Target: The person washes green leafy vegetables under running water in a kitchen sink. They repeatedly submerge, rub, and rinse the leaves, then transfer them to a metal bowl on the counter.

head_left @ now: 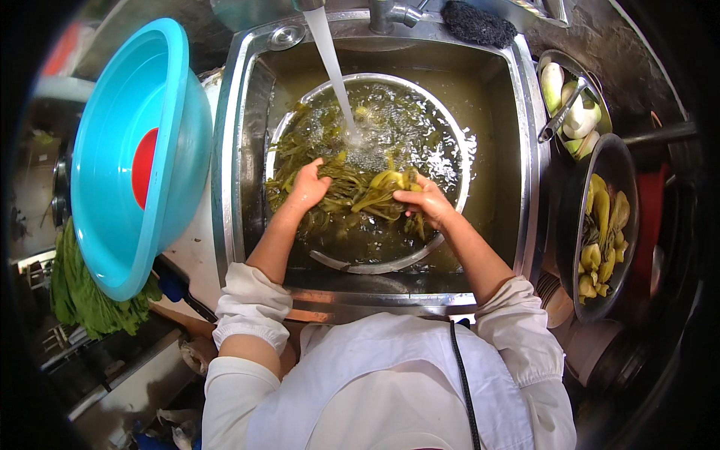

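A bunch of yellow-green leafy greens, limp like pickled mustard, stretches between my two hands at the water's surface. My left hand is closed on the leafy end, thumb up, with its fingertips partly hidden among the leaves. Around the pale, thicker stem end my right hand is wrapped. Below them a round metal basin sits in the water-filled steel sink, with more greens floating inside it. Water pours from the tap into the basin, just beyond my hands, and makes bubbles.
At the left a large turquoise tub leans beside the sink, above fresh green leaves. A dark bowl of yellowed greens stands at the right. Behind it, a pan holds pale radishes and a peeler. A black scrubber lies on the back rim.
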The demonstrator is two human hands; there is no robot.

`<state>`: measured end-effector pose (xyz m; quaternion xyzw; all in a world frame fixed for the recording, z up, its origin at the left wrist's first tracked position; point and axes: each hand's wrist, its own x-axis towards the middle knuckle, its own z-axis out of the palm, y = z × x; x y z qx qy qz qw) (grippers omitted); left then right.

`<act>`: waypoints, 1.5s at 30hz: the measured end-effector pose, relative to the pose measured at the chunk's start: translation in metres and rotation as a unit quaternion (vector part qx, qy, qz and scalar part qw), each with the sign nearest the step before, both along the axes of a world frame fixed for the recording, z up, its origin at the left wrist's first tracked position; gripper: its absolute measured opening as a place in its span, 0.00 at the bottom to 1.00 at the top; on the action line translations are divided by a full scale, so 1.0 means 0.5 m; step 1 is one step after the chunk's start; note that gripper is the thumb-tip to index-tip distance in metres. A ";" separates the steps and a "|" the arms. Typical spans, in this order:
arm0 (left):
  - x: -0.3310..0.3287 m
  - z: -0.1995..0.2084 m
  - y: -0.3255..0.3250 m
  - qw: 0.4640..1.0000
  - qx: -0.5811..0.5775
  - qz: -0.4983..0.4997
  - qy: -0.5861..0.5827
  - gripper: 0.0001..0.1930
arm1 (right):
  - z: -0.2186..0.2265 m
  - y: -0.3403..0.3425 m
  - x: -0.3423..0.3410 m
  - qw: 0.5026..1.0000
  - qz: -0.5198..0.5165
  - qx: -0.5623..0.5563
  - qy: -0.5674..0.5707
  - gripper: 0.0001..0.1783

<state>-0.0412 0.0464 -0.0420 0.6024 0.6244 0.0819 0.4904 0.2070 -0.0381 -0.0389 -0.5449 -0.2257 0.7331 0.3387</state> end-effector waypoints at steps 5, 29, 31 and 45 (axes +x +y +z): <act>0.007 0.062 -0.010 0.907 0.108 -0.195 0.358 0.23 | 0.004 -0.002 0.027 0.987 -0.107 -0.033 0.112 0.19; -0.007 0.165 -0.065 0.907 0.142 -0.258 0.301 0.19 | 0.148 0.082 0.031 0.993 -0.025 0.106 0.054 0.27; 0.011 0.195 -0.036 0.920 0.313 -0.163 0.173 0.27 | 0.183 0.099 0.015 0.986 0.014 0.154 0.055 0.28; 0.023 0.206 0.092 0.900 0.062 0.109 -0.417 0.29 | 0.169 0.189 -0.004 0.751 0.341 0.291 -0.485 0.23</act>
